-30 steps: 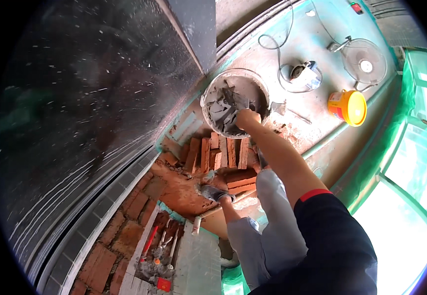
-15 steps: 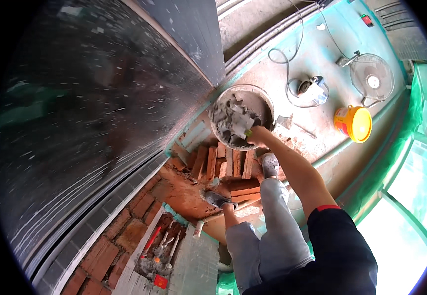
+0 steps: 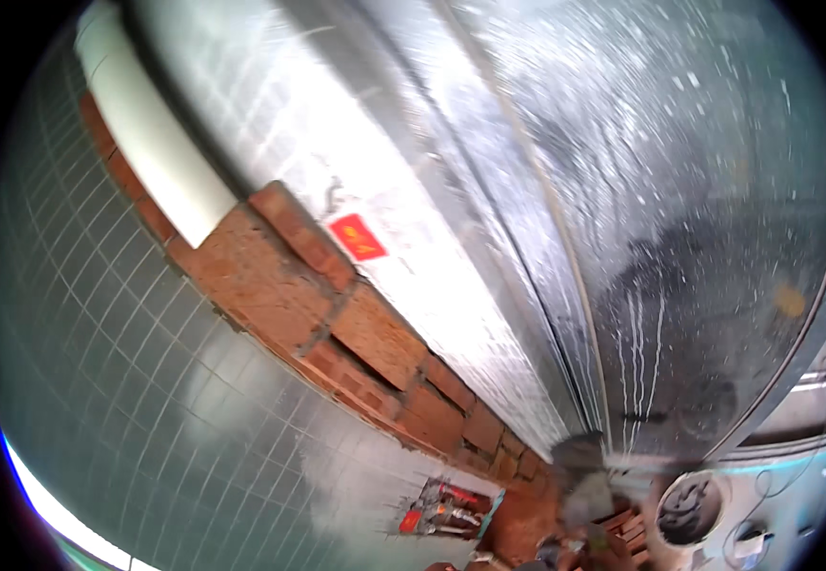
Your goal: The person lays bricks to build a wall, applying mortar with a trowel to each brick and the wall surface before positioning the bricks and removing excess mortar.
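Low in the picture, right of centre, my right hand (image 3: pixel 607 546) is blurred by motion. It appears closed on a trowel (image 3: pixel 586 497), with a dark grey lump of mortar (image 3: pixel 579 450) at its far end. The trowel is beside the lower end of a brick wall strip (image 3: pixel 384 335), apart from the round mortar bucket (image 3: pixel 716 499) on its right. A small skin-toned patch at the bottom edge may be my left hand (image 3: pixel 441 567); its fingers are not visible.
Grey tiled wall (image 3: pixel 203 390) fills the left, with a niche (image 3: pixel 446 509) of pipes low in it. A pale panel (image 3: pixel 151 133) covers the strip's upper part. Right stands a streaked glossy panel (image 3: pixel 679 285). Loose bricks (image 3: pixel 630 525) lie beside the bucket.
The view has swung up and left onto the brick strip and tiled wall. My right hand has left the bucket, bringing mortar on the trowel toward the wall.
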Demonstrator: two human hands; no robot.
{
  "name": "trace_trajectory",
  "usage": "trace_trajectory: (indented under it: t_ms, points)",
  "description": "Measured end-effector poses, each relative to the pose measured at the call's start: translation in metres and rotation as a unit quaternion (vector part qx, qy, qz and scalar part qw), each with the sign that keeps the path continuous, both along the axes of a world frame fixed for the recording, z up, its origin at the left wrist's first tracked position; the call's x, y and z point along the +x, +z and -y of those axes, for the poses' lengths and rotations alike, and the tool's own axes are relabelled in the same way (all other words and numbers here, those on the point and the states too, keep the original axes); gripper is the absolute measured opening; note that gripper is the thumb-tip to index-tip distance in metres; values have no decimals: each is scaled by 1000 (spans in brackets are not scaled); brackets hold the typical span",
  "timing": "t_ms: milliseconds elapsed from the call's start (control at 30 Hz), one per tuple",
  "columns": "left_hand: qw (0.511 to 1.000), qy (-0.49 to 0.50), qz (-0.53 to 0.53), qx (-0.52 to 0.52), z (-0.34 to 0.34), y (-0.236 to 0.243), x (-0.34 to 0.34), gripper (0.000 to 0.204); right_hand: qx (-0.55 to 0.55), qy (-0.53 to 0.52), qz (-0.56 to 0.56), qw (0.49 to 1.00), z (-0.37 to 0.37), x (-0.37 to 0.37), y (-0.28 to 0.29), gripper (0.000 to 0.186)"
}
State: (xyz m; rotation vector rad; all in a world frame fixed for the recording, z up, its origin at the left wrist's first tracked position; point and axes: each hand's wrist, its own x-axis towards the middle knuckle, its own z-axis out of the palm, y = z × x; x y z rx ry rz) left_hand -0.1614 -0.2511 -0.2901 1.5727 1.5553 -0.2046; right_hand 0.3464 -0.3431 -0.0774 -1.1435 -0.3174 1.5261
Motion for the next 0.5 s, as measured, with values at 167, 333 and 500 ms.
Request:
trace_trajectory:
  t_ms: [167,333,500]
  points:
    - [994,11,108,-17,-56,-32,-39,13,384,164,179,891,-128,-36,219,21]
    - [996,3,85,1,-122,-28,-33,15,457,38,440,772,-235,-102,390,38]
    - [994,-36,101,17,-174,-10,-14,18,459,-102,573,671,-312,-142,455,35]
